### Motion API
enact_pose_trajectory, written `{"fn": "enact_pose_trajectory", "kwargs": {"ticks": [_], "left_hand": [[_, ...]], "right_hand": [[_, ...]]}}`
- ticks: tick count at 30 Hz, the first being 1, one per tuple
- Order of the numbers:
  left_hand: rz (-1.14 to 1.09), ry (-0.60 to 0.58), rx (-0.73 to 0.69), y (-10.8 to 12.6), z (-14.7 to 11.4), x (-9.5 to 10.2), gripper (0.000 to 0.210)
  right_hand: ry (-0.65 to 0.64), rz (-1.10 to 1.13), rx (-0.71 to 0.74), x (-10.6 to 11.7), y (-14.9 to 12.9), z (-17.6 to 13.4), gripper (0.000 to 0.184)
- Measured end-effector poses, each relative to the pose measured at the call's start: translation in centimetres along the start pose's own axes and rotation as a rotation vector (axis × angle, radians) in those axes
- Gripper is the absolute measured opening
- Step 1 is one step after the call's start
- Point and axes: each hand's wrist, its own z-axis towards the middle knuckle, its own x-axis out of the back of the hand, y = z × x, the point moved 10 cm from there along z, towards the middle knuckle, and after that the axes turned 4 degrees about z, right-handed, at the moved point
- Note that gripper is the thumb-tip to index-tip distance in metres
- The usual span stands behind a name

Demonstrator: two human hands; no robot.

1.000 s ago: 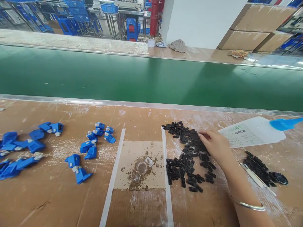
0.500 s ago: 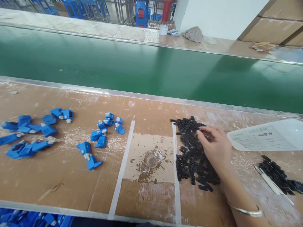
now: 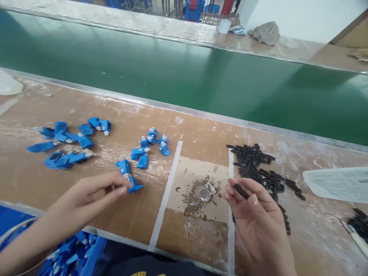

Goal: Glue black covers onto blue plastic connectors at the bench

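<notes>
My right hand point(image 3: 258, 218) is raised palm up in front of the pile of small black plastic parts point(image 3: 250, 159). Between its thumb and fingers is a small black plastic piece point(image 3: 240, 191). My left hand point(image 3: 100, 193), slightly blurred, reaches in from the left with thumb and forefinger stretched out and apart. Its fingertips are at the lower end of a blue plastic part with a white joint point(image 3: 124, 167); whether they touch it I cannot tell. A small round clear dish point(image 3: 202, 194) sits on a stained cardboard square point(image 3: 186, 168) between the hands.
More blue parts point(image 3: 139, 153) lie grouped on the left, with a blue bin point(image 3: 94, 249) of them below the table edge. A labelled translucent sheet point(image 3: 336, 182), a white-handled knife point(image 3: 358, 237) and further black parts point(image 3: 359, 222) are at right. A green conveyor belt point(image 3: 172, 73) runs behind.
My right hand has left the black pile and turned palm up with one black piece. My left hand has come into view beside the blue part. The view has shifted left.
</notes>
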Motion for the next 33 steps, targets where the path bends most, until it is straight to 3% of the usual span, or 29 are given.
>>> {"fn": "enact_pose_trajectory", "kwargs": {"ticks": [2, 5, 8, 10, 14, 18, 24, 29, 33], "left_hand": [[0.045, -0.010, 0.011, -1.2, 0.6, -0.6, 0.026], [0.120, 0.011, 0.038, -3.1, 0.6, -1.1, 0.034], [0.179, 0.055, 0.048, -4.7, -0.3, -1.0, 0.037], [0.188, 0.013, -0.005, -4.8, -0.9, -1.7, 0.040], [0.143, -0.184, -0.167, -3.7, -1.7, -4.6, 0.043], [0.149, -0.196, -0.253, -2.9, -1.6, -6.0, 0.032], [-0.014, -0.143, -0.245, -1.0, -1.3, -6.0, 0.021], [-0.415, -0.263, -0.054, 0.9, -1.1, -7.3, 0.013], [-0.443, -0.263, -0.017, 1.9, -1.1, -7.9, 0.013]], "right_hand": [[0.059, -0.216, 0.053, -0.1, -0.2, -1.2, 0.018], [0.124, -0.715, 0.143, -0.1, -0.7, -2.8, 0.025], [-0.061, -0.994, 0.295, -2.1, -0.4, -3.5, 0.033], [-0.178, -1.057, 0.372, -3.3, -0.1, -3.6, 0.038], [-0.212, -1.135, 0.446, -3.7, -0.4, -3.7, 0.042], [-0.248, -1.175, 0.477, -3.9, -0.2, -4.0, 0.037], [-0.335, -1.307, 0.534, -4.6, 0.9, -3.8, 0.031], [-0.411, -1.340, 0.541, -5.2, 0.9, -3.8, 0.030], [-0.443, -1.369, 0.555, -5.8, 0.8, -3.8, 0.030]]}}
